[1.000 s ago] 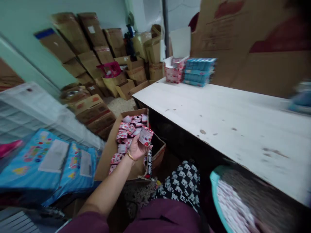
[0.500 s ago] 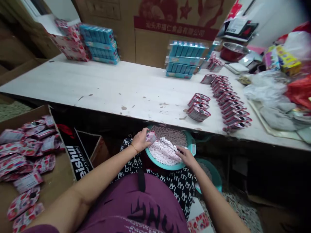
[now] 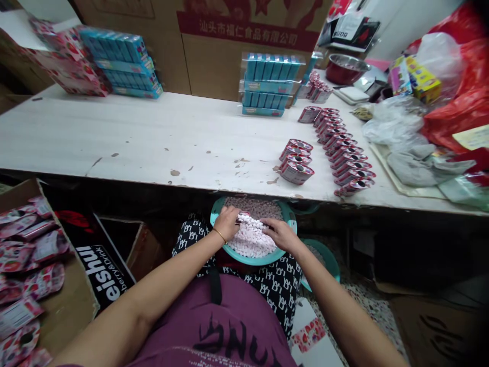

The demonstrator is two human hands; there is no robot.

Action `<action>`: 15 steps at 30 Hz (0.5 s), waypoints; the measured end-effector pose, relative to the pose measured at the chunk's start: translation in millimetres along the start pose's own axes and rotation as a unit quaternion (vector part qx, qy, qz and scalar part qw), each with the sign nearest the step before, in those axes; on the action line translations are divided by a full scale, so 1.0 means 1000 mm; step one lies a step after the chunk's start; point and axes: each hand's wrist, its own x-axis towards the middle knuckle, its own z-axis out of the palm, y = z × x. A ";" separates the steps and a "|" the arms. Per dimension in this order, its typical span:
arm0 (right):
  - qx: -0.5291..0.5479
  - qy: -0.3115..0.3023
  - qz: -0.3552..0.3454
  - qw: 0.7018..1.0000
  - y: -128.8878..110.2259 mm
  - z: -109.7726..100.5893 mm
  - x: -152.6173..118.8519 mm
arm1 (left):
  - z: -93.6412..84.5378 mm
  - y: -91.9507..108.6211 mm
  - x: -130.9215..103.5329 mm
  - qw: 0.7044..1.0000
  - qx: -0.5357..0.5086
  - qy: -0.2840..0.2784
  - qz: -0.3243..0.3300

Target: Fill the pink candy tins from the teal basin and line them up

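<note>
A turquoise basin [image 3: 289, 216] sits on my lap, full of small round white and pinkish candies [image 3: 252, 243], with a greyer-pink mass at its far side. Over its left part, my left hand [image 3: 226, 223] is closed round a small pink packet [image 3: 243, 215], mostly hidden by fingers and candies. On the right, my right hand [image 3: 280, 234] has its fingers closed at the end of a raised band of white candies [image 3: 252, 221] that reaches to the packet. What the right fingers grip under those candies is hidden.
Standing packets [image 3: 346, 158] line the white table [image 3: 153, 137], with a shorter row [image 3: 296, 162] beside them. Blue boxed packs [image 3: 267, 84] stand at the back. A carton [image 3: 72, 295] of flattened packets lies left. A second turquoise basin [image 3: 330, 257] sits low right.
My hands have come closer together. The white candy band now meets the packet in my left hand. One more packet stands in the short row. The view has shifted right.
</note>
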 end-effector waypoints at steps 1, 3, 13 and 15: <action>0.035 0.007 -0.004 0.999 0.006 0.006 0.001 | -0.002 0.002 0.001 1.000 0.009 -0.004 0.001; 0.107 0.030 -0.011 0.994 0.018 0.019 0.000 | -0.005 0.004 0.003 1.000 0.011 -0.006 0.007; 0.134 0.073 0.008 0.988 0.027 -0.013 -0.027 | 0.004 -0.018 0.004 0.780 -0.565 -0.003 -0.269; 0.088 0.058 0.006 0.994 0.020 -0.026 -0.030 | 0.009 -0.017 0.002 0.647 -0.690 -0.017 -0.324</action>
